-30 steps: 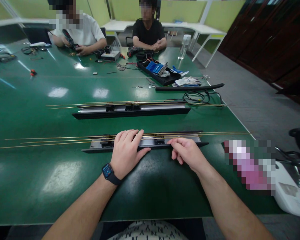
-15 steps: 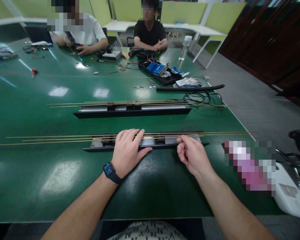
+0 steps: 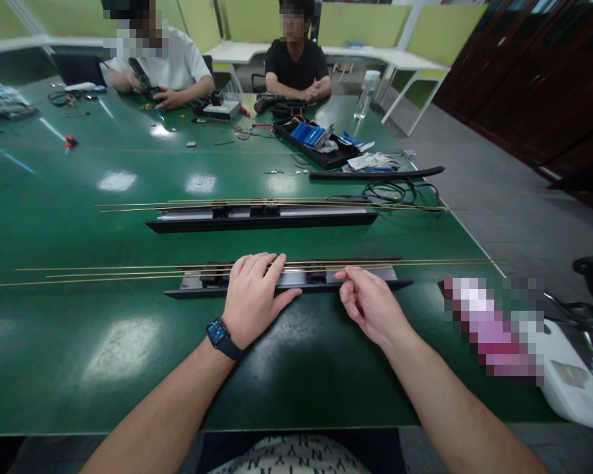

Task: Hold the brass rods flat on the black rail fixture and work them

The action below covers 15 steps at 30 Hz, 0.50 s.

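1. Your left hand (image 3: 254, 296) lies palm down across the nearer black-edged metal channel (image 3: 321, 286), fingers extended together over its gold-coloured rods (image 3: 301, 265), thumb spread toward the channel's near edge.
2. Your right hand (image 3: 370, 303) is at the channel's right part, fingers curled, with the index finger and thumb near the rods; you cannot tell from this view whether they pinch anything.
3. That channel sits on the green worktop (image 3: 296, 388) in front of you, its rods running lengthwise past both ends, with a black block (image 3: 317, 271) between your hands.
4. Beyond it lies a second, similar channel (image 3: 261, 224), with rods along it too.
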Available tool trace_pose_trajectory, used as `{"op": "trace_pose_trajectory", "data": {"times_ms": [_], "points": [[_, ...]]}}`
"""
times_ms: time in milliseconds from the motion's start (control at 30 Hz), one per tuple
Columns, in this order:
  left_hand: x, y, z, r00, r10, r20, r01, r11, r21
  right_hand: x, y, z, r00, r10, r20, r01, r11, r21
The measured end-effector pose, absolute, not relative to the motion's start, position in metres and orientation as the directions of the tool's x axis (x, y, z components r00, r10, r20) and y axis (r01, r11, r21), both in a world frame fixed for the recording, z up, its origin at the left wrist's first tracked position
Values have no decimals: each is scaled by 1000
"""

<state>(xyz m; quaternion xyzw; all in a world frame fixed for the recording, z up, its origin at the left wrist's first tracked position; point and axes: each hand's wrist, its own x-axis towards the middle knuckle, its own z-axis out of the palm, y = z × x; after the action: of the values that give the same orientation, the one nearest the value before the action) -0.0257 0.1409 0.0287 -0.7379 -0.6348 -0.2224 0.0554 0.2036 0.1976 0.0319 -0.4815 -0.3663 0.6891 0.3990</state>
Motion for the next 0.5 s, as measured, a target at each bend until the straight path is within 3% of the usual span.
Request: {"op": "trace_pose_trajectory", "data": {"times_ms": [300, 500], "points": [[-26, 142, 26, 101, 889, 446, 961, -203, 187, 197, 199, 34, -254, 879, -404, -177, -453, -874], [-26, 142, 27, 105, 883, 457, 961, -209, 182, 199, 198, 38, -150, 904, -400, -229, -426, -875]]}}
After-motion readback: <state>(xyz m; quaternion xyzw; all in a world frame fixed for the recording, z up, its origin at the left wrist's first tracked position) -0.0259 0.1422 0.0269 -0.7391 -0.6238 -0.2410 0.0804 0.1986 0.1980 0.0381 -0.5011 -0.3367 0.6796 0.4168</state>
